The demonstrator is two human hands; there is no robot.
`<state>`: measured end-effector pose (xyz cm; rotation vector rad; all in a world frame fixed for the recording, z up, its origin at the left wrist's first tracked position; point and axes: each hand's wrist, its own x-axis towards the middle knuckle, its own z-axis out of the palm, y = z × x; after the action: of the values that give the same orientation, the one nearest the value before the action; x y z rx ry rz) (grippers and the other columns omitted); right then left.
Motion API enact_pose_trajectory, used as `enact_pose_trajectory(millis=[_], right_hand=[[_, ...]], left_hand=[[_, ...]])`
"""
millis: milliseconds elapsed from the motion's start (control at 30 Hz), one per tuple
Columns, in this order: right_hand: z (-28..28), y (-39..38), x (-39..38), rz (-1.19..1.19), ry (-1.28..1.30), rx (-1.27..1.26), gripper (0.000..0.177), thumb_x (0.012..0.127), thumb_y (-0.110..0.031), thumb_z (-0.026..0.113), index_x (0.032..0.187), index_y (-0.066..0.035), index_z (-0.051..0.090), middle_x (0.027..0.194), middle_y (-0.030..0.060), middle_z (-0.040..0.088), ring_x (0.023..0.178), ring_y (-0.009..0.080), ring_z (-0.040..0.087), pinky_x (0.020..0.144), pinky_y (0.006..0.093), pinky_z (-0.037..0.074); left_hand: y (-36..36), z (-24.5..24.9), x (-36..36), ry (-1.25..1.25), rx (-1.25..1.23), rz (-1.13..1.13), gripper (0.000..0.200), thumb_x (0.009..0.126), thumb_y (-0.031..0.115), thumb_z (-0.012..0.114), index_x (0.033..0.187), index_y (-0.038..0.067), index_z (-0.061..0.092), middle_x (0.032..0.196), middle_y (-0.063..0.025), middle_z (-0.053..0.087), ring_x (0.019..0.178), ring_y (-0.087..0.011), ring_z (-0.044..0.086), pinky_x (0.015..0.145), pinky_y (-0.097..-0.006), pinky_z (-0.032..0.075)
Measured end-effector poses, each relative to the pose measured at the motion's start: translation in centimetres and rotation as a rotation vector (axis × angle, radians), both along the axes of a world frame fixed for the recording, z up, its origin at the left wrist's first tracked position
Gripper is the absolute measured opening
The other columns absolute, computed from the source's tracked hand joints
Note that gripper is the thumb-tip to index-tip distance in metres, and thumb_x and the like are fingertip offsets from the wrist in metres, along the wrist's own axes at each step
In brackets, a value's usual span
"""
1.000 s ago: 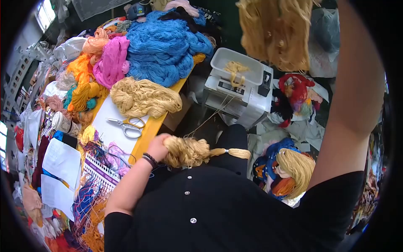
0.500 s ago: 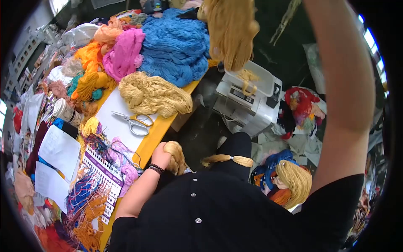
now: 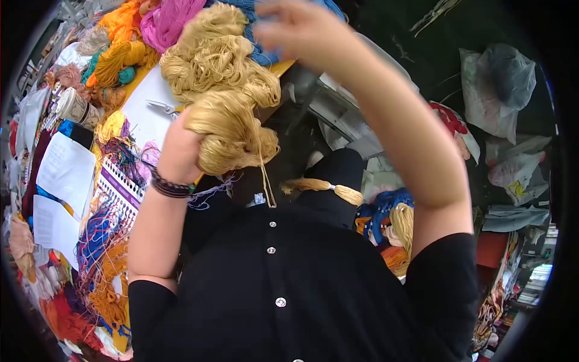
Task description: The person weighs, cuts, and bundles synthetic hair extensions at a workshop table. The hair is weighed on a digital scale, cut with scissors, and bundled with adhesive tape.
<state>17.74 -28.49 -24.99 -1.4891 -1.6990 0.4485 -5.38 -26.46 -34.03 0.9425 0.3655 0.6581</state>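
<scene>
My left hand (image 3: 181, 148) is closed round a thick golden yarn skein (image 3: 229, 127), raised in front of my body, with a thin loop of strands dangling below it. My right hand (image 3: 292, 30) is up near the table's far edge, blurred, its fingers spread apart with nothing visible in them. Just left of those fingers lies a heap of golden yarn (image 3: 211, 54) on the table. A small tied golden hank (image 3: 347, 194) rests across my thigh. Scissors (image 3: 163, 110) lie on white paper, partly hidden behind my left hand.
Orange yarn (image 3: 120, 24), pink yarn (image 3: 169, 24) and blue yarn (image 3: 265, 55) crowd the table's back. A thread colour card (image 3: 120, 187) and handwritten sheets (image 3: 63, 166) lie at left. A white machine (image 3: 341, 105) stands beyond my knee; plastic bags (image 3: 497, 87) are at right.
My right hand has come down and left, and the long golden skein it held aloft is no longer in it. My left hand has lifted its skein forward. The golden heap looks larger.
</scene>
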Motion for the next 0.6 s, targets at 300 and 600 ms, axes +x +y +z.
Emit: enact_pose_trajectory(millis=[300, 600], right_hand=[[-14.3, -16.2, -2.1, 0.156, 0.180, -0.711, 0.026, 0.083, -0.027, 0.060, 0.096, -0.006, 0.068, 0.084, 0.0135, 0.067, 0.080, 0.0270, 0.064, 0.073, 0.0349, 0.050], [-14.1, -18.0, -2.6, -0.091, 0.479, -0.560, 0.026, 0.091, -0.016, 0.056, 0.110, 0.001, 0.059, 0.097, 0.0060, 0.066, 0.090, 0.0106, 0.060, 0.081, 0.0256, 0.047]], left_hand=[[2.4, 7.8, -1.2, 0.008, -0.018, -0.098, 0.035, 0.083, 0.005, 0.049, 0.116, -0.005, 0.052, 0.104, -0.0151, 0.063, 0.089, -0.0224, 0.065, 0.081, -0.0356, 0.054], [3.3, 14.7, 1.2, -0.203, 0.084, -0.534, 0.048, 0.093, 0.014, 0.042, 0.137, -0.002, 0.031, 0.129, -0.0239, 0.048, 0.118, -0.0305, 0.052, 0.093, -0.0410, 0.049]])
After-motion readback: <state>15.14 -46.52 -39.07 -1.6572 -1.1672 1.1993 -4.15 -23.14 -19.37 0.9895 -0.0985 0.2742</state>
